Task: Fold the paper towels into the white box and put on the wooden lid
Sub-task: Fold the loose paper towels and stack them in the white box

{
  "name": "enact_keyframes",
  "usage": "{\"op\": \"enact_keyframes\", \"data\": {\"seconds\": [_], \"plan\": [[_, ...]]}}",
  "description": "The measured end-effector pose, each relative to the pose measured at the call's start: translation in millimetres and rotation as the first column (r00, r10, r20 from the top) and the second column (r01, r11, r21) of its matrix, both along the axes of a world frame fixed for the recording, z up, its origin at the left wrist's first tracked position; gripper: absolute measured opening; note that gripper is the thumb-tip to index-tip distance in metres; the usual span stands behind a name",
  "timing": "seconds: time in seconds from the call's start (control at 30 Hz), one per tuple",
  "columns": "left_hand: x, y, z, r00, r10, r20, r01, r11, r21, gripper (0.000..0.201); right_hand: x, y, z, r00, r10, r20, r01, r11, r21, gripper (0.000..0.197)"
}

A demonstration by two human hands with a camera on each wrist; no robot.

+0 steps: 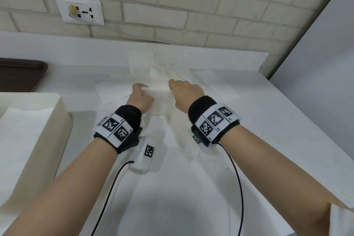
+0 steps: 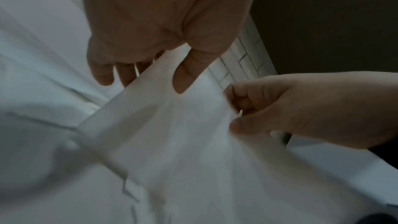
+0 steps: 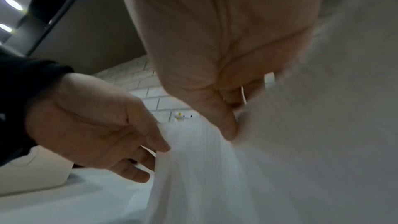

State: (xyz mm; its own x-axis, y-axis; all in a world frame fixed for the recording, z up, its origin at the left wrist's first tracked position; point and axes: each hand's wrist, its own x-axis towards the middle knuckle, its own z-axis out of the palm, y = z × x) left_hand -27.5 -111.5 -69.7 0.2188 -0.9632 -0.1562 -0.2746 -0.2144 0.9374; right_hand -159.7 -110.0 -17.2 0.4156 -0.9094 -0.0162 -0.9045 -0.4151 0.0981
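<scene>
My left hand point(image 1: 142, 88) and right hand point(image 1: 173, 84) hold one white paper towel point(image 1: 160, 93) up above the counter, each pinching a top corner. The sheet hangs down between my wrists. From the left wrist, my left hand point(image 2: 155, 81) has its thumb over the paper towel point(image 2: 172, 134) and its fingers behind it, while the right hand point(image 2: 241, 111) is curled on the other edge. The white box point(image 1: 63, 119) stands at the left with a flat towel point(image 1: 24, 140) inside. A dark brown board point(image 1: 21, 74), possibly the lid, lies at the far left.
Several loose paper towels point(image 1: 212, 84) lie spread on the white counter point(image 1: 287, 130) behind my hands. A brick wall with a socket plate point(image 1: 79, 9) runs along the back, and a grey panel point(image 1: 316, 53) closes the right side. Black cables trail from both wristbands.
</scene>
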Motion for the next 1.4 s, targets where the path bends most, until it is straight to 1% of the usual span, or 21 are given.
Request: {"op": "enact_keyframes", "data": {"seconds": [0.07, 0.13, 0.27, 0.33, 0.4, 0.47, 0.53, 0.57, 0.6, 0.63, 0.67, 0.73, 0.8, 0.87, 0.97, 1.03, 1.07, 1.2, 1.27, 1.33, 1.4], "plan": [[-2, 1, -6, 0.997, -0.040, 0.069, 0.034, 0.996, 0.084, 0.040, 1, 1, -13, 0.999, -0.023, -0.032, 0.025, 0.997, 0.075, 0.045], [-3, 2, -6, 0.993, -0.049, 0.103, 0.038, 0.994, 0.101, 0.039, 1, 0, -16, 0.999, -0.041, -0.017, 0.043, 0.996, 0.080, 0.042], [-2, 2, -1, 0.996, 0.078, 0.044, -0.077, 0.996, -0.035, 0.034, -1, -3, -11, 0.996, -0.051, 0.073, 0.049, 0.998, 0.028, 0.041], [-3, 3, 1, 0.996, 0.085, 0.013, -0.084, 0.994, -0.065, 0.035, -1, -2, -12, 0.995, -0.053, 0.081, 0.049, 0.998, 0.048, 0.043], [-3, 6, -1, 0.999, 0.047, 0.011, -0.047, 0.999, -0.009, 0.044, 1, 0, -16, 0.997, -0.047, 0.054, 0.042, 0.994, 0.097, 0.044], [-1, 9, -2, 0.998, 0.056, -0.034, -0.054, 0.997, 0.046, 0.060, 3, 0, -16, 0.996, -0.055, 0.066, 0.048, 0.992, 0.113, 0.042], [4, 13, 1, 0.989, 0.113, -0.094, -0.108, 0.992, 0.061, 0.073, 2, -3, -9, 0.980, -0.096, 0.176, 0.077, 0.991, 0.110, 0.039], [7, 16, 3, 0.985, 0.129, -0.117, -0.122, 0.991, 0.062, 0.076, 2, -5, -5, 0.954, -0.127, 0.272, 0.096, 0.987, 0.125, 0.036], [9, 19, 6, 0.984, 0.124, -0.128, -0.116, 0.991, 0.068, 0.077, 2, -6, -1, 0.906, -0.161, 0.390, 0.105, 0.981, 0.162, 0.034], [12, 23, 9, 0.988, 0.098, -0.118, -0.089, 0.993, 0.080, 0.075, 3, -7, 3, 0.831, -0.197, 0.521, 0.095, 0.972, 0.216, 0.033], [13, 27, 12, 0.994, 0.063, -0.092, -0.054, 0.993, 0.101, 0.071, 4, -8, 5, 0.730, -0.240, 0.640, 0.070, 0.958, 0.279, 0.033], [16, 35, 19, 0.999, 0.002, -0.037, 0.002, 0.994, 0.112, 0.063, 10, -6, 7, 0.527, -0.347, 0.775, 0.010, 0.915, 0.403, 0.035], [18, 45, 24, 1.000, -0.027, -0.014, 0.028, 0.998, 0.060, 0.053, 18, -5, 4, 0.408, -0.456, 0.791, -0.031, 0.859, 0.512, 0.036], [22, 54, 29, 0.999, -0.045, -0.015, 0.045, 0.999, -0.003, 0.049, 28, -5, -3, 0.331, -0.535, 0.777, -0.074, 0.807, 0.586, 0.035], [30, 75, 40, 0.997, -0.031, 0.065, 0.036, 0.996, -0.077, 0.055, 38, -2, -9, 0.237, -0.603, 0.762, -0.185, 0.742, 0.645, 0.031], [37, 88, 46, 0.990, -0.035, 0.136, 0.051, 0.992, -0.115, 0.061, 43, 1, -7, 0.171, -0.616, 0.769, -0.272, 0.721, 0.637, 0.027], [41, 94, 49, 0.986, -0.048, 0.160, 0.067, 0.992, -0.111, 0.066, 46, 1, -5, 0.150, -0.601, 0.785, -0.299, 0.729, 0.616, 0.032], [60, 124, 61, 0.977, -0.091, 0.192, 0.105, 0.993, -0.062, 0.086, 64, 2, 5, 0.109, -0.487, 0.866, -0.376, 0.787, 0.490, 0.066], [73, 139, 67, 0.975, -0.078, 0.209, 0.096, 0.992, -0.078, 0.089, 76, 1, 10, 0.127, -0.411, 0.902, -0.416, 0.804, 0.425, 0.061], [86, 154, 71, 0.972, -0.024, 0.232, 0.054, 0.991, -0.120, 0.075, 89, 3, 16, 0.196, -0.307, 0.931, -0.442, 0.820, 0.363, 0.045], [101, 170, 74, 0.962, 0.060, 0.266, -0.017, 0.987, -0.162, 0.046, 103, 6, 22, 0.234, -0.237, 0.943, -0.472, 0.820, 0.323, 0.032]]}}
